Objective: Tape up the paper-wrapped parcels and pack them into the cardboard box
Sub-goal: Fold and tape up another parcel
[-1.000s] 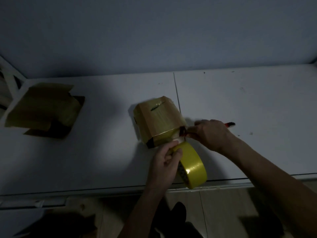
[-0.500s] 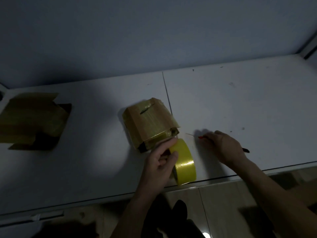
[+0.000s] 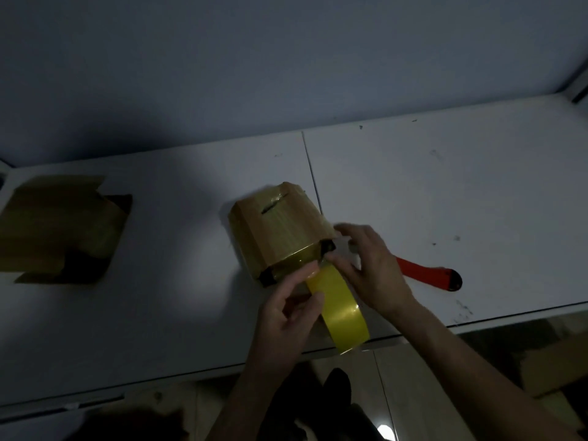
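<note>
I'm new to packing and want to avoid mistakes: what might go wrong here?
The yellow tape roll overhangs the white table's front edge; if the left hand lets go, it may drop. The orange-handled cutter lies just behind the right hand, risking a nick.

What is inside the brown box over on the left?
The cardboard box stands open on the white table, flaps up. Only a dark gap shows between the flaps; the flaps and shadow hide the bottom, so I cannot tell if a parcel is in there.
</note>
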